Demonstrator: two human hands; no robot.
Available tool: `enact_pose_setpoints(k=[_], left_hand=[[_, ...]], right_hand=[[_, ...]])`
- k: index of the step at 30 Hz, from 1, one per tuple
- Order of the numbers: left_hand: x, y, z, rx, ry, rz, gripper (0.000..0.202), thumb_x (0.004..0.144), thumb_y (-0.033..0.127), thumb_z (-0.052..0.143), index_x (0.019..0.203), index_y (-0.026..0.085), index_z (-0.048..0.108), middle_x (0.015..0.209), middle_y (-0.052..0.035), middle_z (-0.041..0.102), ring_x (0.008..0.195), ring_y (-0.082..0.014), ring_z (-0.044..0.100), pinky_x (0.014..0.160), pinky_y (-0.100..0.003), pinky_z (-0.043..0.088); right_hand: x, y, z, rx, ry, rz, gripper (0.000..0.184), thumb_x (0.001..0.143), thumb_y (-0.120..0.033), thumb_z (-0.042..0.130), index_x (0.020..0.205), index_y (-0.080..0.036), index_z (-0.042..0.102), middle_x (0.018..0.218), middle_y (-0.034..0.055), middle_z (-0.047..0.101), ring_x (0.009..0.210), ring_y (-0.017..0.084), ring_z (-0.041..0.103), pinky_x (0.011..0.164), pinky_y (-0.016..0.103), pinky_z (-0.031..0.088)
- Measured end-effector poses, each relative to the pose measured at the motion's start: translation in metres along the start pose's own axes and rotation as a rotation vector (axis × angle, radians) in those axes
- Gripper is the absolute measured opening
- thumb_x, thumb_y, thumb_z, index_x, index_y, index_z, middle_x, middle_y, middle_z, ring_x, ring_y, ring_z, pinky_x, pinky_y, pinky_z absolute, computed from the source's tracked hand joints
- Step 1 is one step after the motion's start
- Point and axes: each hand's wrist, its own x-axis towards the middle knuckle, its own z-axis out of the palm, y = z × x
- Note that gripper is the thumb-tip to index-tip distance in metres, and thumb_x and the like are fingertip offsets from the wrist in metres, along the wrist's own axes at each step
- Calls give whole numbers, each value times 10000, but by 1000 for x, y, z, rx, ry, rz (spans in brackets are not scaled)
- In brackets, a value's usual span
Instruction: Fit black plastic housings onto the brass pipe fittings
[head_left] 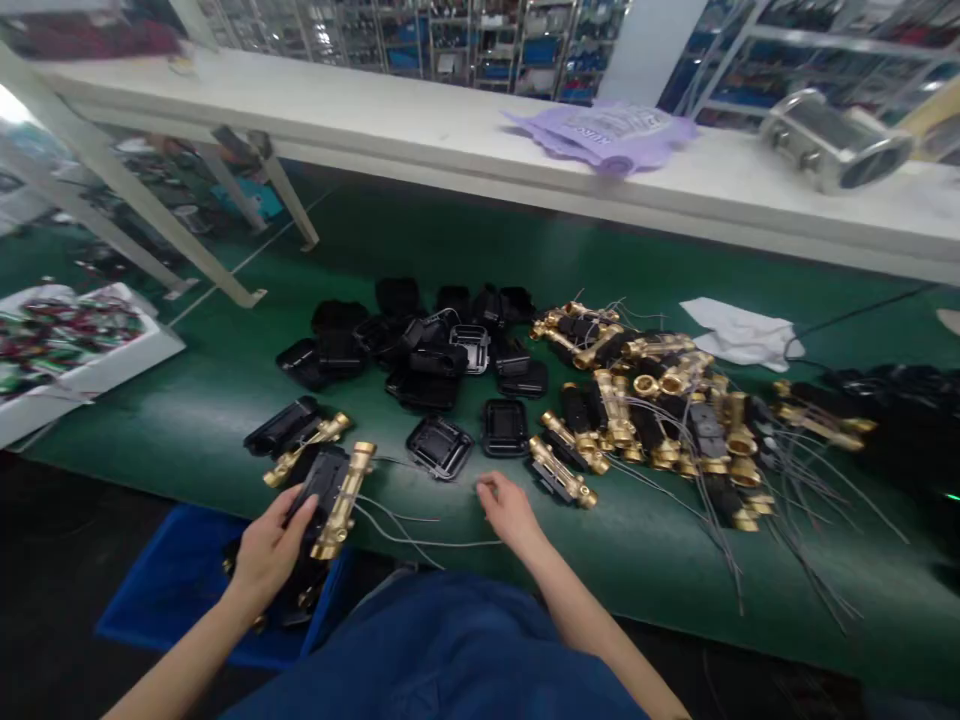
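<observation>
My left hand (271,545) grips a brass pipe fitting with a black housing (346,500) at the table's front edge. Thin grey wires trail from it to the right across the green top. My right hand (511,512) hovers or rests near the wires' far end, its fingers curled together; whatever they hold is hidden. Beyond the hands lie two black plastic frames (439,446), side by side. Another brass fitting with a black housing (307,440) lies just past my left hand. One more brass fitting (562,472) lies right of my right hand.
Black plastic housings (427,360) are heaped at the back. Many brass fittings with wires (667,400) pile up on the right. A blue bin (180,590) stands below the front edge, and a white box of parts (142,345) sits left. A raised white shelf (420,130) spans the back.
</observation>
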Motion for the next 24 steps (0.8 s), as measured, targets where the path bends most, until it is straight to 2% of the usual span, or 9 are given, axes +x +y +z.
enact_pose_setpoints(k=[2, 4, 7, 10, 15, 19, 22, 23, 24], left_hand=[[19, -21, -9, 136, -21, 13, 474, 772, 539, 420, 1111, 222, 519, 915, -37, 664, 872, -262, 605, 785, -338, 463], [34, -38, -14, 240, -26, 28, 441, 791, 539, 368, 1104, 260, 506, 902, -6, 661, 896, -279, 601, 792, -379, 474], [51, -54, -19, 311, -26, 114, 443, 810, 532, 309, 1088, 247, 502, 957, -26, 653, 938, -299, 589, 827, -425, 472], [65, -65, -27, 343, -30, 195, 454, 812, 501, 313, 1101, 206, 501, 1017, -65, 639, 954, -301, 584, 864, -418, 458], [99, -75, -52, 414, -32, 109, 450, 818, 478, 301, 1136, 219, 487, 939, -11, 638, 892, -257, 605, 824, -375, 479], [122, -68, -70, 495, -32, 84, 490, 810, 465, 277, 1152, 169, 466, 1088, -53, 601, 1000, -301, 578, 839, -424, 477], [118, -46, -60, 542, 195, 313, 503, 832, 415, 278, 1220, 121, 401, 1379, -125, 375, 1193, -372, 425, 957, -523, 382], [112, -36, -49, 527, 261, 438, 485, 842, 387, 299, 1242, 127, 384, 1431, -122, 298, 1242, -369, 369, 999, -528, 342], [105, -24, -34, 501, 272, 571, 462, 849, 354, 325, 1255, 140, 380, 1451, -111, 266, 1271, -349, 337, 1031, -513, 315]], right_hand=[[6, 11, -24, -245, 320, -111, 171, 823, -214, 441, 903, -162, 582, 902, 92, 592, 839, 195, 550, 816, 333, 432], [9, 25, -50, -480, 513, -96, 250, 842, -193, 377, 982, -137, 577, 1000, 130, 579, 961, 230, 518, 888, 350, 384], [13, 44, -81, -679, 586, 50, 321, 855, -193, 348, 1082, -99, 555, 1087, 159, 566, 1045, 247, 481, 922, 336, 346], [20, 59, -94, -723, 546, 158, 318, 860, -211, 366, 1041, -68, 584, 1052, 186, 582, 1035, 260, 487, 905, 335, 340], [26, 65, -80, -705, 495, 204, 270, 857, -248, 409, 938, -98, 619, 1045, 195, 588, 1081, 302, 448, 910, 393, 316], [23, 66, -52, -590, 490, 286, 266, 864, -232, 386, 928, -96, 605, 1012, 201, 598, 1057, 300, 482, 886, 390, 336], [21, 68, -36, -438, 502, 350, 250, 855, -191, 371, 938, -110, 592, 994, 175, 611, 1010, 260, 530, 872, 353, 358], [22, 69, -34, -377, 506, 366, 234, 846, -188, 384, 931, -119, 591, 977, 160, 617, 989, 248, 544, 860, 342, 369], [23, 69, -34, -313, 510, 379, 212, 834, -191, 407, 920, -129, 590, 954, 142, 624, 965, 237, 556, 845, 331, 381]])
